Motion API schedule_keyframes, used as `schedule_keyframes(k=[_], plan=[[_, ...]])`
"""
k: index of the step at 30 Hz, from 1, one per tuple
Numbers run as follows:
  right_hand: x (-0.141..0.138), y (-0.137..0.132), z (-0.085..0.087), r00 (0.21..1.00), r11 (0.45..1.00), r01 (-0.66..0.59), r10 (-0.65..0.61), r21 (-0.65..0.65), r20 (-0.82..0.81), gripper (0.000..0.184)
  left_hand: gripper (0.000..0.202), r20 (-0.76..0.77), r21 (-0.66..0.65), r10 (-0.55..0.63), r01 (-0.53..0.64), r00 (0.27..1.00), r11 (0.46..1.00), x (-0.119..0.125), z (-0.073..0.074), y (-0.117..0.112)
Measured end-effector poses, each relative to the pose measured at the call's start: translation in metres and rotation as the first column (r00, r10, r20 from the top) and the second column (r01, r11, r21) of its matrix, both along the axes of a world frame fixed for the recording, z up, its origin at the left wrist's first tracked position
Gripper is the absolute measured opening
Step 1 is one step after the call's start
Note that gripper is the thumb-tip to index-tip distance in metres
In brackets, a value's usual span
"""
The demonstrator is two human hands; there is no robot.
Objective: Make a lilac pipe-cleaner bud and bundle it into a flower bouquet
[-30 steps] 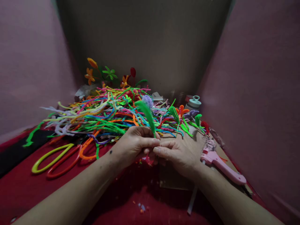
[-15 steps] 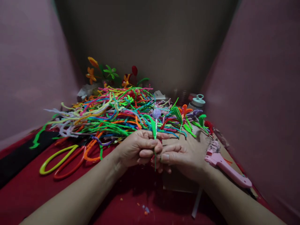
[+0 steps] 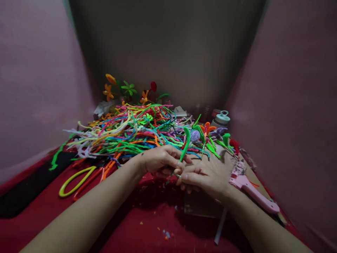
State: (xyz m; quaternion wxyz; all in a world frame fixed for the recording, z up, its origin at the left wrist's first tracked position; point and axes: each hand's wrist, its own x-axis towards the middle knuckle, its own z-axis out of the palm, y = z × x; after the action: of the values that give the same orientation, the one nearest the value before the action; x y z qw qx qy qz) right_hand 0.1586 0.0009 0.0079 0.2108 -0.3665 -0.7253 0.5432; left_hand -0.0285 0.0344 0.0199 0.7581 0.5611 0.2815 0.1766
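A pipe-cleaner flower is pinched in my left hand (image 3: 165, 160), its stem tilted with the top leaning right. It has a purple bud (image 3: 195, 136) and a curved green leaf (image 3: 185, 142) beside it. The lower stem runs down behind my fingers and shows faintly below them. My right hand (image 3: 198, 177) is closed just right of the stem, thumb and finger pinching a narrow shiny green strip (image 3: 178, 176). What the other fingers of that hand touch is hidden.
Heaped pipe cleaners (image 3: 126, 137) lie behind my hands. Yellow-and-red handled scissors (image 3: 65, 182) are at left, a pink glue gun (image 3: 254, 191) at right on cardboard. Finished flowers (image 3: 207, 128) and a lidded bottle (image 3: 222, 118) stand behind. Scraps (image 3: 166, 234) dot the red cloth (image 3: 147, 225).
The flower has turned from upright to leaning right, and its bud and leaf have swung rightward. My hands stay close together. The whole view has shifted slightly.
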Motion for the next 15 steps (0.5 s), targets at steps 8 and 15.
schedule_keyframes(k=[8,15], plan=[[-0.006,0.002,0.001,0.982,0.995,0.093,-0.084,-0.047,0.170,0.024,0.020,-0.318,0.199,0.108,-0.045,0.942,0.979,0.008,-0.007,0.003],[-0.006,0.002,0.015,0.944,0.983,0.162,-0.179,0.081,0.279,0.024,0.023,-0.412,0.521,0.439,-0.189,0.798,0.833,0.014,0.019,-0.011]])
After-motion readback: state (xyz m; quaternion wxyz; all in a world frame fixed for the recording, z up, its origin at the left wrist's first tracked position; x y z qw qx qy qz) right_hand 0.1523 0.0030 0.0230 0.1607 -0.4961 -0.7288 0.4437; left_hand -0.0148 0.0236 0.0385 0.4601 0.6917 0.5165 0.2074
